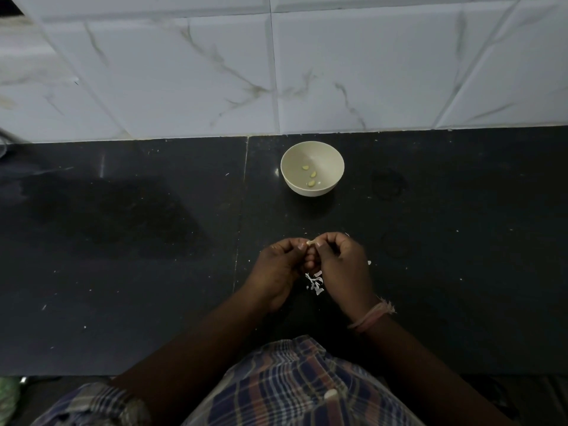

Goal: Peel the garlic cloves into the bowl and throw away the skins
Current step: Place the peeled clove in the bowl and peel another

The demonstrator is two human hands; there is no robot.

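Note:
A small cream bowl (312,155) stands on the dark countertop near the tiled wall, with three peeled garlic cloves (312,174) inside. In front of it, my left hand (278,267) and my right hand (341,265) meet above the counter. Both pinch one pale garlic clove (310,242) between their fingertips. A small heap of white garlic skins (316,281) lies on the counter just below and between the hands.
The black stone countertop (123,241) runs left and right, with a seam at the middle and tiny skin flecks scattered about. A white marbled tile wall (276,72) rises behind it. One pale scrap (331,394) rests on my checked clothing.

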